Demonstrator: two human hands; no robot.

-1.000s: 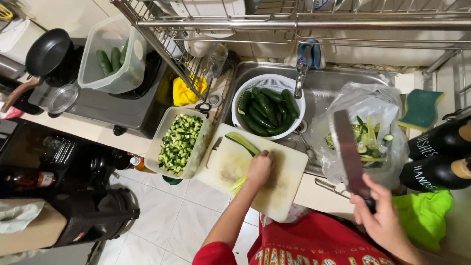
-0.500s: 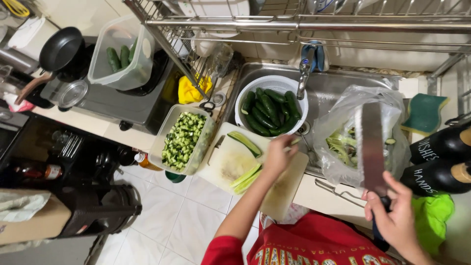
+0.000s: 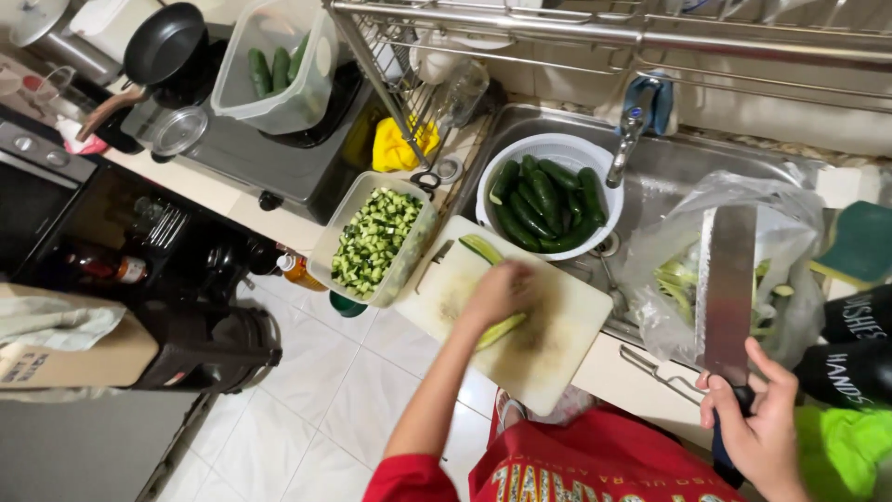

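My left hand (image 3: 502, 290) lies over cucumber strips (image 3: 500, 329) on the pale cutting board (image 3: 548, 358) at the sink's edge, its fingers closed around them. Another cucumber half (image 3: 481, 248) rests at the board's far edge. My right hand (image 3: 757, 423) grips the dark handle of a broad cleaver (image 3: 727, 284), blade raised upright off to the right of the board. A clear tub of diced cucumber (image 3: 373, 240) stands left of the board. A white bowl of whole cucumbers (image 3: 544, 198) sits in the sink.
A plastic bag of cucumber scraps (image 3: 720, 270) sits behind the cleaver. A tap (image 3: 630, 130) and dish rack (image 3: 576, 28) are at the back. On the stove (image 3: 251, 153) stand a tub with cucumbers (image 3: 276, 67) and a black pan (image 3: 164, 44). White tiled floor lies below left.
My left hand slid along the board onto the cucumber strips. My right hand turned the cleaver from a slant to upright and brought it slightly nearer.
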